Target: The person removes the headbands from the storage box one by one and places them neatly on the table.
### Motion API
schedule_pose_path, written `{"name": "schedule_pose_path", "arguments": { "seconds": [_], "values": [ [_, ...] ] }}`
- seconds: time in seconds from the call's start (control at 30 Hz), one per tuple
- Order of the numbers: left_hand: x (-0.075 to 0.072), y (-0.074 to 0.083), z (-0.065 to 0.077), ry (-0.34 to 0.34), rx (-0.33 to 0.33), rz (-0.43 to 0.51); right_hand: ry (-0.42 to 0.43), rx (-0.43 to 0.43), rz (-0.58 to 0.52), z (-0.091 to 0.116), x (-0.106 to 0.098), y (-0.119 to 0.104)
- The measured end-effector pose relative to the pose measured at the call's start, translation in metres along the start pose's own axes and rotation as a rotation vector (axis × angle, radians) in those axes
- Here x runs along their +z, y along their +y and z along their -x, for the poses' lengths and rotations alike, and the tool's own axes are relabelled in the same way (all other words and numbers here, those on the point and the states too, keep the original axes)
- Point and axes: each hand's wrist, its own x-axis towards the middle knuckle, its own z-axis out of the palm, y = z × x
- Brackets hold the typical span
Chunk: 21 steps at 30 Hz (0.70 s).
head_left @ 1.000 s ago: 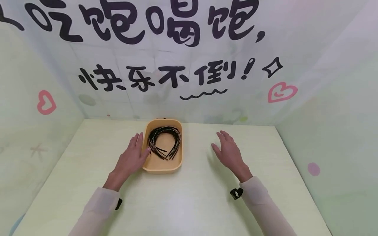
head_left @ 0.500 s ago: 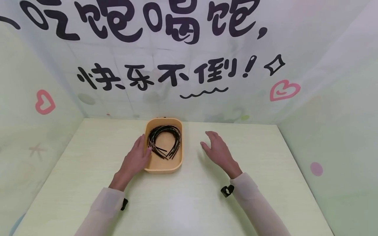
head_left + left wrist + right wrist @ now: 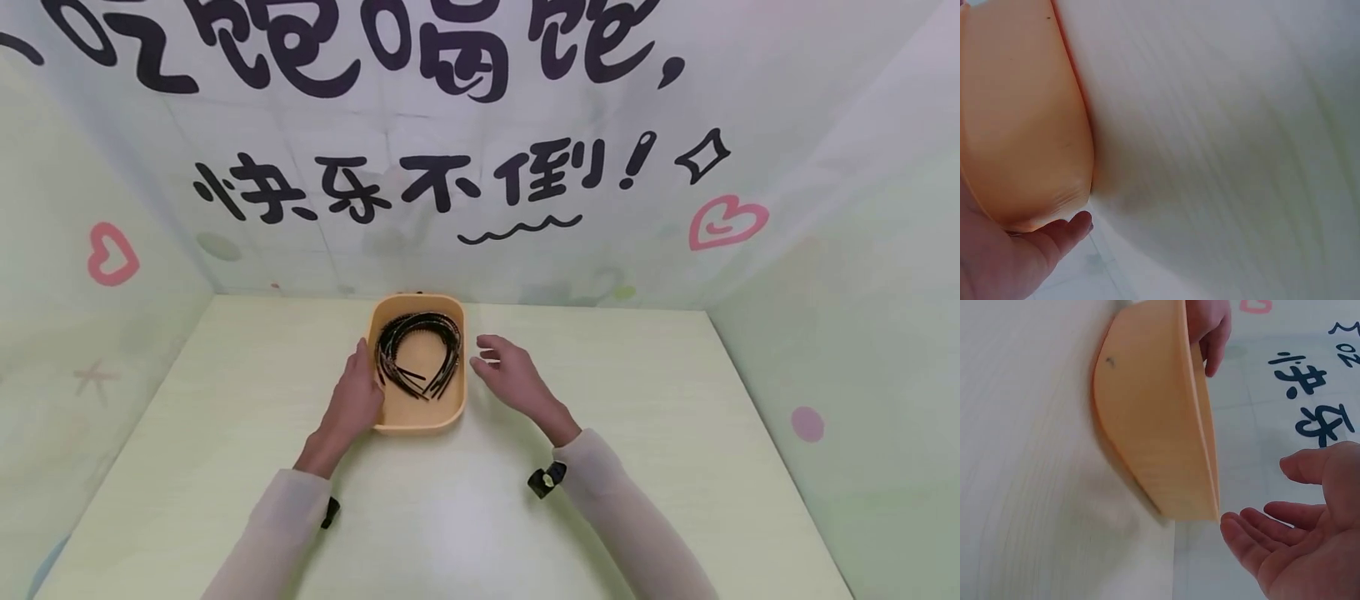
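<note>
A shallow orange plastic box (image 3: 416, 417) with rounded corners sits on the table toward the back wall. Inside it lie several black hair headbands (image 3: 420, 321), overlapping in a loop with their ends toward the front. My left hand (image 3: 352, 396) holds the box's left side, thumb over the rim and fingers along the outer wall. The left wrist view shows its fingers (image 3: 1069, 234) by the box's end. Just off the right side, my right hand (image 3: 513, 379) hovers with fingers spread and slightly bent, a small gap from the rim, nothing in it.
The pale table (image 3: 465, 517) extends in front of and beside the box. A white back wall (image 3: 420, 258) with large black lettering stands right behind, and side walls (image 3: 870, 400) close in the left and right. Dark wrist devices (image 3: 547, 480) sit at the cuffs.
My right hand has moved left from well away to close beside the box. My left hand has shifted slightly right and closed onto the box's left rim. The headbands have not moved.
</note>
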Motion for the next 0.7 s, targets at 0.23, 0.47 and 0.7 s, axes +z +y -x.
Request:
{"name": "schedule_pose_path", "arguments": {
  "seconds": [0.23,0.47,0.7],
  "values": [
    [0.001,-0.001,0.000,-0.023,-0.027,0.033,-0.145,0.083,-0.248,-0.005,0.012,-0.014],
    [0.002,-0.001,-0.002,-0.023,-0.027,0.033,-0.304,0.243,-0.397,-0.008,0.020,-0.027],
    [0.001,-0.001,0.000,-0.013,-0.032,0.023,-0.214,0.338,-0.462,-0.020,0.041,-0.040]
  ]
}}
